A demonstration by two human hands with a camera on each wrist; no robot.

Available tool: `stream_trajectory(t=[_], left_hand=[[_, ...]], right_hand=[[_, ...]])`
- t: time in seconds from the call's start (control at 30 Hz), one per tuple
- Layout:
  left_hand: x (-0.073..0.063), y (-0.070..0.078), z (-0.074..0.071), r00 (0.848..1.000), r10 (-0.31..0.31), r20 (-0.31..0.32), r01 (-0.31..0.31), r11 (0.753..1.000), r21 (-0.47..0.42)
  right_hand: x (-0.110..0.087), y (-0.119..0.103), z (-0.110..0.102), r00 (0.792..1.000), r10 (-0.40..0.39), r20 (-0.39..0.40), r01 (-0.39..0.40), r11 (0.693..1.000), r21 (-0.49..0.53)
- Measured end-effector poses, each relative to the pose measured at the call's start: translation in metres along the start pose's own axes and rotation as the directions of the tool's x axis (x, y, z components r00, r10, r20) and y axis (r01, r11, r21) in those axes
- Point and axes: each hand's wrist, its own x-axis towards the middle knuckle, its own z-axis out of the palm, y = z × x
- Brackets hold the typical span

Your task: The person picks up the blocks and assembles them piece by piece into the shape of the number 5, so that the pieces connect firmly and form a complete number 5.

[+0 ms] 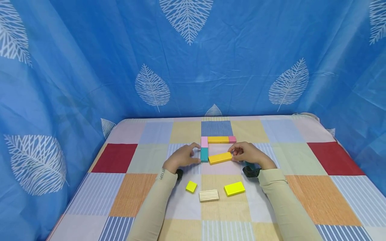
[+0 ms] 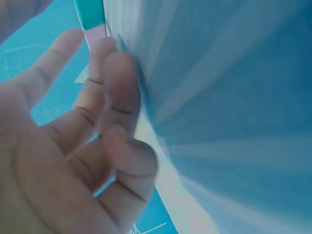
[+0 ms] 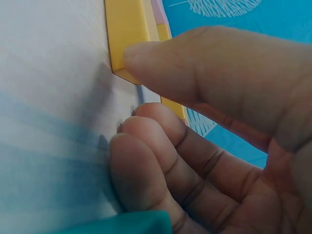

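My right hand [image 1: 248,154] pinches the right end of an orange-yellow block [image 1: 220,158], which lies slightly slanted on the patchwork cloth. In the right wrist view the thumb presses that block [image 3: 127,34], and the other visible fingers curl below it. The block's left end is close to a teal block [image 1: 204,154]. My left hand [image 1: 182,156] is just left of the teal block, fingers loosely bent and holding nothing; whether the fingertips touch it I cannot tell. Beyond the teal block lie a pink block [image 1: 204,141], another orange-yellow block [image 1: 218,140] and a darker pink block [image 1: 232,139] in an L.
Nearer me lie a small yellow block [image 1: 191,186], a ridged wooden block [image 1: 208,195] and a bright yellow block [image 1: 234,189]. Another teal piece [image 1: 249,165] is partly hidden by the right hand. A blue leaf-patterned curtain [image 1: 223,83] hangs behind the table.
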Motion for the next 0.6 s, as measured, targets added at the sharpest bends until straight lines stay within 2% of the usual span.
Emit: stream_trajectory(t=[0.3,0.47,0.6], left_hand=[[0.002,-0.002,-0.003,0.996,0.087,0.005,-0.087,0.995,-0.056],[0.004,-0.003,-0.002,0.995,0.094,0.020,-0.092,0.993,-0.076],[0.006,-0.002,-0.002,0.997,0.078,0.025,-0.075,0.994,-0.077]], right_hand=[[-0.001,0.004,-0.002,1.000,0.004,-0.002,-0.004,1.000,0.001],[-0.004,0.004,-0.007,0.999,-0.040,-0.005,0.040,0.998,0.049],[-0.010,0.004,-0.016,0.997,-0.069,-0.039,0.071,0.996,0.060]])
